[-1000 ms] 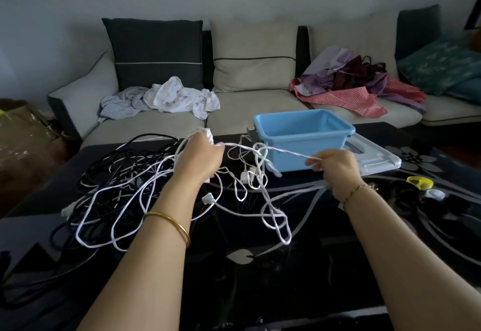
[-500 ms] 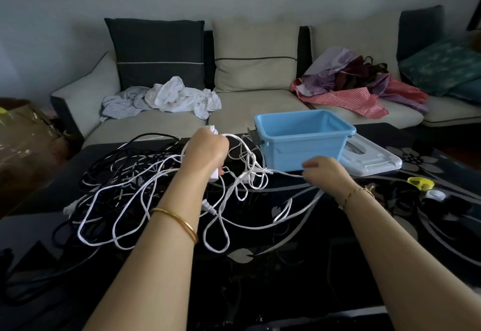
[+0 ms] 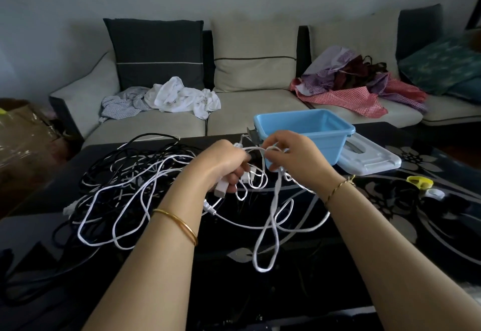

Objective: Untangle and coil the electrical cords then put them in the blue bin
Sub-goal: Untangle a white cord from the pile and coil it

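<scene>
A tangle of white cords (image 3: pixel 145 200) and black cords (image 3: pixel 109 164) lies on the left of the dark glass table (image 3: pixel 286 278). My left hand (image 3: pixel 223 164) grips a white plug block and a bunch of white cord above the table. Close to its right, my right hand (image 3: pixel 291 153) pinches loops of the same white cord. A long white loop (image 3: pixel 268 239) hangs from my hands down to the table. The blue bin (image 3: pixel 322 124) stands open just behind my right hand, with nothing visible inside it.
The bin's pale lid (image 3: pixel 369 158) lies to the right of the bin. A yellow object (image 3: pixel 419 182) and a small white one (image 3: pixel 434 194) sit at the table's right. Behind the table is a sofa (image 3: pixel 250 119) with heaps of clothes (image 3: pixel 348 85).
My right hand has moved left and up to meet my left hand, and now pinches the cord there. The white loops have gathered and hang lower between my hands.
</scene>
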